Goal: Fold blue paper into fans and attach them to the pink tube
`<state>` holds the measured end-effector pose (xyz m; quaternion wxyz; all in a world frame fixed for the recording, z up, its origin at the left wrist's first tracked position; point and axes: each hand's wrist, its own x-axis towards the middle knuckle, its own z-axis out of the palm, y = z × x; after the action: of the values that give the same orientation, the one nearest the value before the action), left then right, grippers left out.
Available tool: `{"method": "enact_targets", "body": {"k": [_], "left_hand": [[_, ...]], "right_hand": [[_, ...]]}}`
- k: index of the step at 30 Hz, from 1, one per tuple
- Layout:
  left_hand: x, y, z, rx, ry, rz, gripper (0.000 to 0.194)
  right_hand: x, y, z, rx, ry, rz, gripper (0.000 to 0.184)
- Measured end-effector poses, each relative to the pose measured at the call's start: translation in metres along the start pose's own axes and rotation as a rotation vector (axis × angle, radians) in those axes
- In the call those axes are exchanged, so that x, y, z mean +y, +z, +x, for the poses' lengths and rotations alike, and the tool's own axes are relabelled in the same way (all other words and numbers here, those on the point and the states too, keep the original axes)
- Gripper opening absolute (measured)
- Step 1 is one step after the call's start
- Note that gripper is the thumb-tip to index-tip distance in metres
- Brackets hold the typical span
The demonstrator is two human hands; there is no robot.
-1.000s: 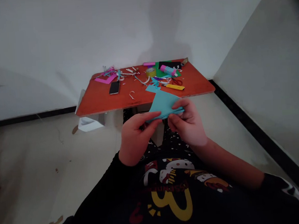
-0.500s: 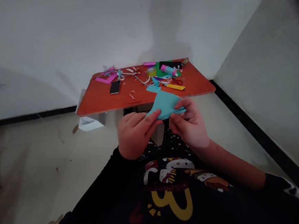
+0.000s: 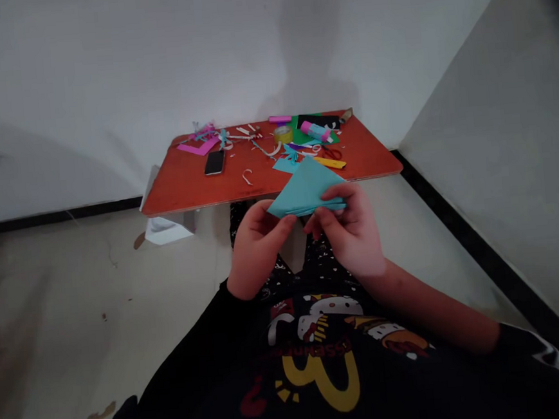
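A folded sheet of light blue paper (image 3: 307, 185) is held up in front of the table's near edge, its point facing away from me and its layered folded edge facing me. My left hand (image 3: 260, 246) pinches the left corner, thumb along the near edge and fingers partly hidden behind the paper. At the right end, my right hand (image 3: 351, 229) grips the folded layers between its thumb below and index finger on top.
On the red-orange table (image 3: 181, 188) lie a phone (image 3: 214, 163), a roll of yellow tape (image 3: 283, 135), a yellow utility knife (image 3: 330, 163), red-handled scissors (image 3: 332, 152), a pink-and-blue tube (image 3: 316, 131), pink paper (image 3: 198, 147) and paper scraps. A white box-like object (image 3: 169, 229) stands under the left side.
My left hand has shifted from pressing on the paper's near edge to pinching its left corner. The paper now shows a flatter, clearer triangle. My right hand keeps its grip.
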<state>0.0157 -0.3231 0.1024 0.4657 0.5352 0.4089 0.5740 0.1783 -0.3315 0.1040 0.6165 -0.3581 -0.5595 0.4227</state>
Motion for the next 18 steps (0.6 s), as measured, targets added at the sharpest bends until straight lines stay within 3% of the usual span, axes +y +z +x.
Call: {"method": "enact_targets", "body": {"k": [4, 11, 15, 18], "left_hand": [[0.000, -0.001, 0.000, -0.061, -0.153, -0.085, 0.024], [0.003, 0.001, 0.001, -0.083, -0.175, -0.086, 0.024], [0.004, 0.012, -0.003, 0.047, -0.039, -0.074, 0.026], [0.007, 0.013, -0.005, 0.148, 0.227, 0.126, 0.024]], "right_hand": [[0.006, -0.004, -0.002, -0.001, -0.092, -0.129, 0.015], [0.010, -0.009, -0.003, 0.018, -0.109, -0.207, 0.018], [0.003, -0.005, 0.000, 0.010, -0.040, -0.093, 0.015], [-0.005, -0.001, 0.002, 0.017, 0.024, 0.026, 0.018]]}}
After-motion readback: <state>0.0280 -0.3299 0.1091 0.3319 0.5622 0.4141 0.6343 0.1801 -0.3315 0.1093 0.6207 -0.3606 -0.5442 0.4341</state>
